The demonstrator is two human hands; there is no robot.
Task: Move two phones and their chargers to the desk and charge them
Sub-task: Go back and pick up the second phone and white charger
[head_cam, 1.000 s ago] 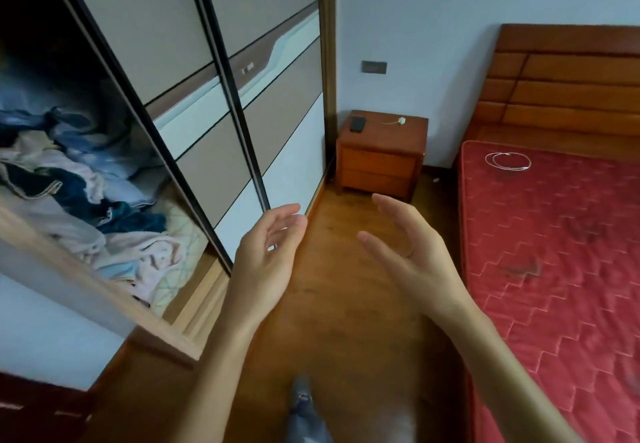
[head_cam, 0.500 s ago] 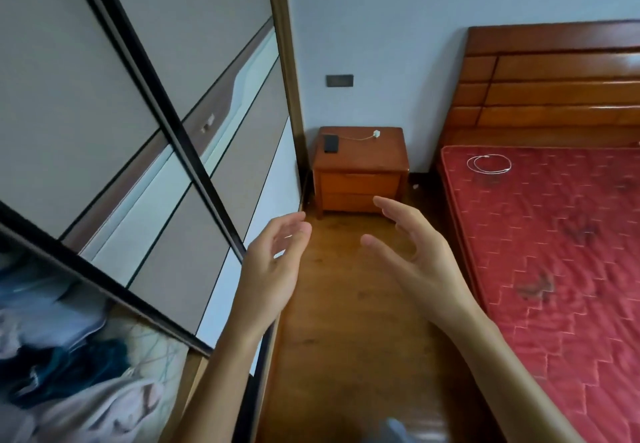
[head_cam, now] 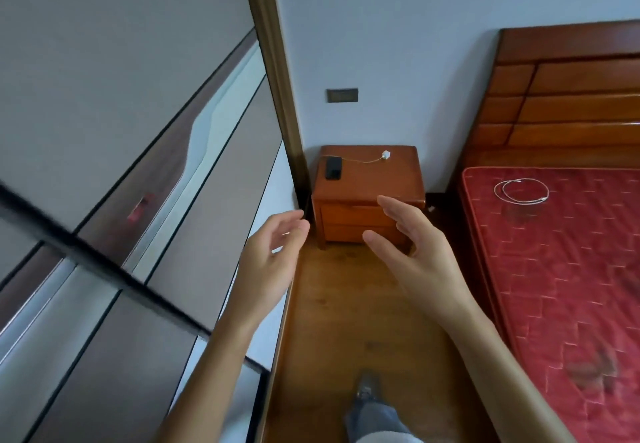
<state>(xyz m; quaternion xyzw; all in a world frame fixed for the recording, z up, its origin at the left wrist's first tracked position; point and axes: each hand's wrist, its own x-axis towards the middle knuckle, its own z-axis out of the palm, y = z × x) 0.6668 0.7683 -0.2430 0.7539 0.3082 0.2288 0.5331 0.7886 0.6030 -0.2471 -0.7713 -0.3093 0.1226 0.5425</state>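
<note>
— Well, what is seen of the hands in the head view?

— Both are raised in the air over the wooden floor [head_cam: 346, 321], with the palms turned toward each other. The left hand [head_cam: 273, 259] is relaxed, its fingers loosely bent, and nothing is held in it. The right hand [head_cam: 412, 252] is spread wider, its fingers nearly straight, and nothing is held there either. Neither hand is touched by the other.

— And where is a phone to be found?

— One black phone [head_cam: 333, 167] is laid flat on the nightstand [head_cam: 374, 179], at twelve o'clock from the hands and near the top's ten o'clock corner. A thin cable [head_cam: 363, 161] is run from the phone's far end toward two o'clock. It is ended by a small white charger plug [head_cam: 386, 155], set on the same top. Whether the cable is seated in the phone cannot be told.

— Is anything else of the task shown?

— A white cable coil [head_cam: 521, 192] is laid on the red mattress [head_cam: 571, 286], at two o'clock from the right hand and well apart from the nightstand.

— What is placed around all this?

— Sliding wardrobe doors [head_cam: 121, 131] are seen at nine o'clock. A dark wall plate [head_cam: 342, 95] is fixed at twelve o'clock above the nightstand. A wooden headboard [head_cam: 571, 96] is stood at one o'clock behind the mattress, and a trouser leg [head_cam: 370, 411] with a foot is shown at six o'clock.
</note>
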